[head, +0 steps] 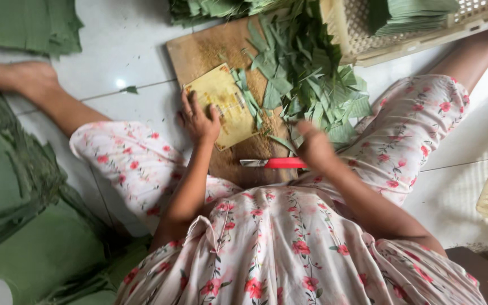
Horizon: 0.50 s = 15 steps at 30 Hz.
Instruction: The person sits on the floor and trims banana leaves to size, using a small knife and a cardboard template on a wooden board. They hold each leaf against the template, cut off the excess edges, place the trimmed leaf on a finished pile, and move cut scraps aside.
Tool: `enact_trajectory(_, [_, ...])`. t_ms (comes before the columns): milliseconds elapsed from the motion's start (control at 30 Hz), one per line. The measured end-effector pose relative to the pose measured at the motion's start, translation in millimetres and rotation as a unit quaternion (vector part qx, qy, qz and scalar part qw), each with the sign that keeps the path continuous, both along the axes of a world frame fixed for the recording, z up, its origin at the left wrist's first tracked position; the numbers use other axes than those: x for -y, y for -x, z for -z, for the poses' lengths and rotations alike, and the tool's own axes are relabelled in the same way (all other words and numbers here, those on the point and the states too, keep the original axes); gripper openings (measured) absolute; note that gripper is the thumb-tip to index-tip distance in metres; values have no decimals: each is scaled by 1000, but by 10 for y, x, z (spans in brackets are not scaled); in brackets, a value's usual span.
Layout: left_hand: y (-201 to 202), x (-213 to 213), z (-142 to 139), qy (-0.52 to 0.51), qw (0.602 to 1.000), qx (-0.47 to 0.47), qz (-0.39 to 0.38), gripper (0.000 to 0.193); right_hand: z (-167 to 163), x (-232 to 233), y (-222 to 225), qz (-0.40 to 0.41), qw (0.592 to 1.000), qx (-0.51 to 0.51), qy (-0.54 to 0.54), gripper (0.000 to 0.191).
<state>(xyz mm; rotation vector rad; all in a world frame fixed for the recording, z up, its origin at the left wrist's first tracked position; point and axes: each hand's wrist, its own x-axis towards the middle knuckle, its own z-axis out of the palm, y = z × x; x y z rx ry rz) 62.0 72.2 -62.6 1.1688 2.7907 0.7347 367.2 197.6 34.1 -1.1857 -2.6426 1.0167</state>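
- Your left hand [199, 120] lies flat, fingers spread, pressing down on a yellowish card template [224, 106]; it grips nothing, just pins it.
- The template sits on a wooden cutting board [199, 51], apparently with leaf under it; green edges show along its right side.
- Your right hand [313, 148] is blurred, fingers curled loosely near the leaf scraps; I cannot tell whether it is closed on anything.
- A red-handled knife [275, 163] lies on the board just beside your right hand, blade pointing left. It looks set down, not held, though the handle end meets the hand.
- A pile of trimmed leaf scraps [312, 79] covers the board's right half, so plenty of cutting looks done.
- Cut, squared leaf stacks [408, 16] sit in a cream plastic crate [357, 39] at top right; another stack [29, 25] lies on the floor at top left.
- Large uncut leaves [24, 226] are heaped at your left, well apart from the board, so a good share looks left to do.
- Judgement: mid-run, one piece under the template, its trim not clearly finished.
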Motion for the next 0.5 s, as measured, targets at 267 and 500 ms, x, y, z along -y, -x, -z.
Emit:
enact_trajectory(267, [45, 38, -154, -18, 999, 39, -6, 65, 236, 753, -13, -237, 954, 76, -166, 47])
enact_trajectory(500, [155, 250, -297, -137, 984, 115, -27, 78, 352, 726, 120, -1, 1000, -5, -11, 27])
